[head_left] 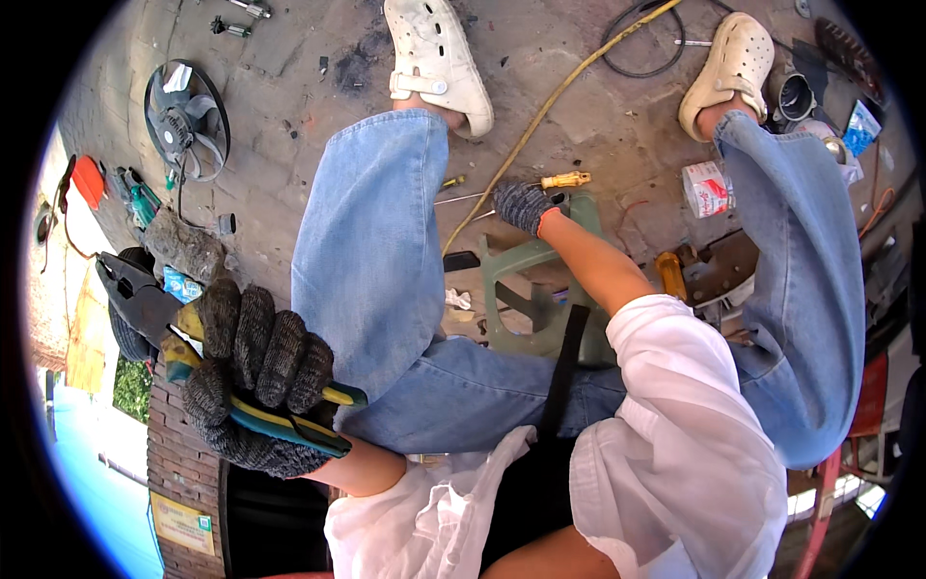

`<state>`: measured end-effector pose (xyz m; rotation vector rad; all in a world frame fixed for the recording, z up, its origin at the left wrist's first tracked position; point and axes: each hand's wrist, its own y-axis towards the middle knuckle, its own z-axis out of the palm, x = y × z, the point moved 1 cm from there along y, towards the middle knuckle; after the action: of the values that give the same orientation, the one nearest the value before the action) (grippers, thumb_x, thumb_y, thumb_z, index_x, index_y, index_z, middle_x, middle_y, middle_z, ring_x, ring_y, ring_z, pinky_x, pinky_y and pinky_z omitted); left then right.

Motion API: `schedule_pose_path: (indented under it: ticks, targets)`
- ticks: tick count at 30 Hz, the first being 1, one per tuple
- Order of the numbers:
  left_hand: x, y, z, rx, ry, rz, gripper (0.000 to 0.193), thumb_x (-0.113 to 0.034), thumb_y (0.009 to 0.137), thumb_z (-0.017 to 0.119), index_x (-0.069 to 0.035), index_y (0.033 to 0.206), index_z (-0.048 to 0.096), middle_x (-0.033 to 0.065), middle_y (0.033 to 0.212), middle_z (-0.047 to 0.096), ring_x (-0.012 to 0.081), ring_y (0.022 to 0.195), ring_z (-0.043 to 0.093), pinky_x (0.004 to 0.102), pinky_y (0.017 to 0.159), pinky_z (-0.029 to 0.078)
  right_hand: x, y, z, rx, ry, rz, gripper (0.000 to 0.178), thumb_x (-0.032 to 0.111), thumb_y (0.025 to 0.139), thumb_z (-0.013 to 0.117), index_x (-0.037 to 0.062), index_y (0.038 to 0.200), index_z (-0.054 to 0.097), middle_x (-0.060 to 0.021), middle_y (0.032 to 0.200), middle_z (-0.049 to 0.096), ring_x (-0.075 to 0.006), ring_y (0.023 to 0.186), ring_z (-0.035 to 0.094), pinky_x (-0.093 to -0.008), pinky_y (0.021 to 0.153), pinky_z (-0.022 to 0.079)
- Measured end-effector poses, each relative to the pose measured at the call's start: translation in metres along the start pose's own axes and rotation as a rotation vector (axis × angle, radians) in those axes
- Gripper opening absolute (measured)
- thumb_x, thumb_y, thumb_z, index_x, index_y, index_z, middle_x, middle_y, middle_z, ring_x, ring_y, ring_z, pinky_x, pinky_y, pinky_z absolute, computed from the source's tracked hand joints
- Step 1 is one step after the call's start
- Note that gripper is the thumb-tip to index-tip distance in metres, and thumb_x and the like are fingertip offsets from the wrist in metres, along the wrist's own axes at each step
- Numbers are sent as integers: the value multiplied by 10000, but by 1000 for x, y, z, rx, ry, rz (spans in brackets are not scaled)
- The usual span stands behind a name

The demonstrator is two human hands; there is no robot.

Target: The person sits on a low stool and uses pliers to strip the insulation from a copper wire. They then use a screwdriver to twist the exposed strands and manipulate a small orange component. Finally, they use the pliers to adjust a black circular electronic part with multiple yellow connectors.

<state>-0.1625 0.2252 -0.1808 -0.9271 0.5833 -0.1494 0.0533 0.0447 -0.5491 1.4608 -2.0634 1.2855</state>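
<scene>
Seated close by me, someone wears a loose white shirt [694, 396] and pale-blue jeans [371, 232], with a black strap [562, 376] lying over the denim. Dark grey knitted gloves [236, 446] cover both hands, the right cuff [540, 224] edged in orange. The cream clogs [424, 39] are pierced with holes.

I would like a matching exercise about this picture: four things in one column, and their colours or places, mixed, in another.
1. Pliers
2. Fan
3. Shoes
4. Trousers

A. Light blue
B. On the ground, toward the upper left of the picture
C. Held in the left hand
D. Cream, with holes

Right pairs: 1-C, 2-B, 3-D, 4-A
</scene>
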Motion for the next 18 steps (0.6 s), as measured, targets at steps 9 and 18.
schedule_pose_path:
  ticks: [9,18]
  targets:
    - [-14,-12,-16,77,-73,96,182,-92,828,553,-66,924,401,15,751,356,105,609,359,253,529,336,-4,19,-32,-247,200,174,245,190,855,487,29,975,627,-162,978,609,-292,971,580,-406,846,458]
    - [-4,3,5,-22,33,92,207,-167,860,581,-105,881,384,-4,714,368,94,555,371,264,493,347,20,132,31,-205,316,116,215,152,824,498,60,895,679,-140,953,658,-282,902,617,-421,780,476]
